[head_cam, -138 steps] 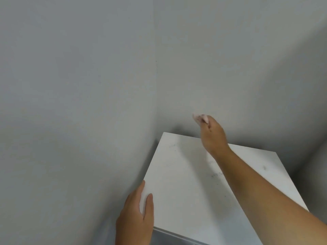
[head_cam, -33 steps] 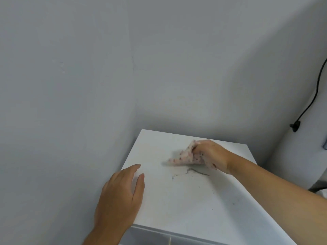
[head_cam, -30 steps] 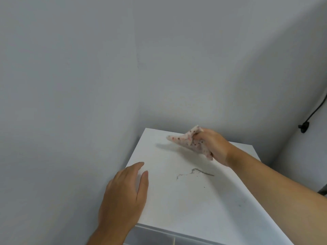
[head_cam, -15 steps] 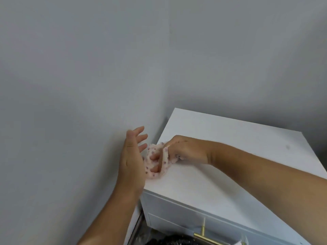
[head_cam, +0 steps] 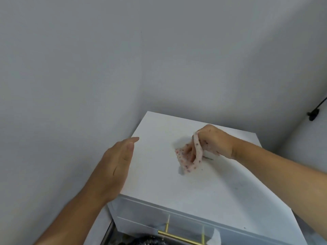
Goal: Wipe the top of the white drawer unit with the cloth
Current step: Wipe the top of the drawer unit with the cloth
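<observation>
Nearest the camera, a brass drawer handle [head_cam: 178,238] runs across the front of the white drawer unit [head_cam: 159,188], below its front edge. At the unit's left edge, the left hand [head_cam: 115,167] is held flat, empty, its fingers [head_cam: 130,144] straight and pressed together, pointing toward the back corner. Farther in, near the middle of the top, the right hand [head_cam: 215,140] pinches a pink spotted cloth [head_cam: 190,159], fingers curled around the bunched fabric; the loose end touches the surface. A thin dark smear [head_cam: 208,157] lies just beside the cloth. Beyond, grey walls [head_cam: 88,68] meet in a corner; a black cable [head_cam: 316,110] hangs far right.
</observation>
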